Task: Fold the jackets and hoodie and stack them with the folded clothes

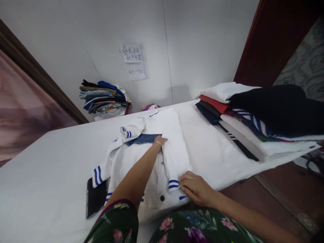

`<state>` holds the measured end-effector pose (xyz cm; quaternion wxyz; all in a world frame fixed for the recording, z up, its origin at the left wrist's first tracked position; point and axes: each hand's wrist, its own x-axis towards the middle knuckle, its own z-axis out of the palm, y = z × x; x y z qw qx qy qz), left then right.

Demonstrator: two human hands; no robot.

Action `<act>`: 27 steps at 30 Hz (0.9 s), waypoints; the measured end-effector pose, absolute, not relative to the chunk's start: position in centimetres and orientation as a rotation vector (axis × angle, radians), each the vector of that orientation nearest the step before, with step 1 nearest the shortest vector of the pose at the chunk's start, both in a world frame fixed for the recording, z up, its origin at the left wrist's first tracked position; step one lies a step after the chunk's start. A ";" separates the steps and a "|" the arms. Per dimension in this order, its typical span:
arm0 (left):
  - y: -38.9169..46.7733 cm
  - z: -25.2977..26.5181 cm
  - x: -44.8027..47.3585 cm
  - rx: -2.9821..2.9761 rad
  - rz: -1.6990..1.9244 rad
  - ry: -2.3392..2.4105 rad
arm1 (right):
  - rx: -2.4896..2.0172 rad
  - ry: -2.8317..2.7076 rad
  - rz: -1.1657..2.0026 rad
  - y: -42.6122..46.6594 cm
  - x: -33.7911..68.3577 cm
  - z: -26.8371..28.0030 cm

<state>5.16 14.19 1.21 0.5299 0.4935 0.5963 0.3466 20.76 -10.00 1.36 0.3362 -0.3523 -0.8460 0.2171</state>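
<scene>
White cloth is covering the desk [50,162], and a white jacket [152,148] with blue stripes at its cuffs and hem is lying on it near the middle of the near edge, dark snap buttons showing down its front; the left hand [160,141] is reaching far across the garment and pressing down near the collar, fingers curled onto the fabric where a patch of dark blue lining is showing, a thin bracelet sitting at the wrist; the right hand [196,187] is resting at the near right corner of the jacket, thumb and fingers pinching the striped cuff of the sleeve that is lying folded across the front; the other sleeve is trailing out to the left, its striped cuff touching a black phone [96,197] that is lying flat on the desk just beside the jacket's left side; a stack of folded clothes [253,121], white, red, navy and striped, is sitting at the right of the desk with a black garment [278,108] draped on top, well apart from both hands; a second pile of folded clothes [105,98] is sitting beyond the far edge against the white wall [202,44], beneath two paper notes [134,60] taped there; floral sleeves are showing along the near edge.
</scene>
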 end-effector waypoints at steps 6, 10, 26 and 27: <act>11.7 0.6 4.2 1.239 0.786 1.457 | -0.942 -2.296 0.661 -9.9 20.2 1.3; 9.5 0.1 3.7 1.319 0.802 1.473 | -0.922 -2.307 0.765 -9.6 20.2 2.3; 5.6 0.6 4.2 2.061 0.397 1.768 | -1.562 -2.123 0.210 13.5 17.9 2.3; 5.3 0.8 4.3 2.141 0.326 1.788 | -1.680 -2.130 0.205 14.8 17.5 1.9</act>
